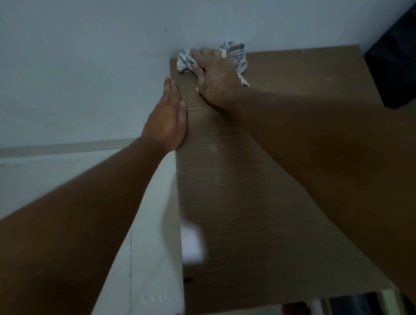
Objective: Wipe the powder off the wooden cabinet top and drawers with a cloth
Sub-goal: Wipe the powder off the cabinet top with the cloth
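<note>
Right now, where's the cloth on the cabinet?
In the head view, the checked cloth lies under the right hand at the far left corner of the cabinet top, against the wall; the left hand rests flat on the left edge.

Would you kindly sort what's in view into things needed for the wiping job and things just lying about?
Job: checked cloth under right hand; wooden cabinet top; left hand flat against its left edge.
Lying about: dark fabric, far right; white floor.
</note>
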Motion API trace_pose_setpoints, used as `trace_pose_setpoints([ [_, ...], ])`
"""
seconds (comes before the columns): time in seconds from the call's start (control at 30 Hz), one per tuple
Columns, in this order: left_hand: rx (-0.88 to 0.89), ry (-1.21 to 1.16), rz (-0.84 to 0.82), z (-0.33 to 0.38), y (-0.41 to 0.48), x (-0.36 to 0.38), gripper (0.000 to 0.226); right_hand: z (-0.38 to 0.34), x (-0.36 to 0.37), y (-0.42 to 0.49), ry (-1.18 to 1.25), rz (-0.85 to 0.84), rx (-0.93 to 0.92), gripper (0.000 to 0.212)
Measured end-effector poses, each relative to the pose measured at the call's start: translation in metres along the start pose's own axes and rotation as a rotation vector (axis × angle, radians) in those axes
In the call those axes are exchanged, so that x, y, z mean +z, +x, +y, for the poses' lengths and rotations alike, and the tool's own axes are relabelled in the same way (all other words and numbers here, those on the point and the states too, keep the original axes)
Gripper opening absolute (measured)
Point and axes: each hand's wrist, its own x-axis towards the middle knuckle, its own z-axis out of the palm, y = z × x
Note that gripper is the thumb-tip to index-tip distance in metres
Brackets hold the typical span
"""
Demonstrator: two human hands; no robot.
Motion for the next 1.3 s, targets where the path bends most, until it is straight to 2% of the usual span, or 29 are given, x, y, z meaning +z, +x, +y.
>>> trace_pose_setpoints([
  [0.1, -0.017, -0.009, -0.010, -0.001, 0.002, 0.000, 0.060, -0.006, 0.009, -0.004, -0.161, -0.115, -0.027, 0.052],
  [0.3, 0.006, -0.038, -0.016, 0.000, 0.005, 0.002, 0.061, -0.002, 0.002, -0.004, -0.221, -0.204, -0.050, 0.052],
  [0.67, 0.040, -0.039, -0.010, -0.005, 0.001, 0.003, 0.058, -0.003, -0.007, -0.047, -0.172, -0.239, -0.110, 0.052],
  [0.8, 0.034, -0.030, -0.019, -0.004, 0.001, 0.001, 0.058, -0.010, -0.015, -0.086, -0.151, -0.264, -0.122, 0.052],
  [0.93, 0.066, -0.019, -0.039, -0.008, 0.002, 0.003, 0.061, -0.018, -0.021, -0.130, -0.085, -0.212, -0.153, 0.048],
  [1.1, 0.041, -0.012, -0.023, -0.008, 0.002, 0.005, 0.060, -0.026, -0.026, -0.184, 0.015, -0.306, -0.203, 0.051],
  [1.3, 0.047, 0.010, -0.016, -0.008, -0.002, 0.004, 0.062, -0.039, -0.022, -0.246, 0.053, -0.298, -0.299, 0.046],
])
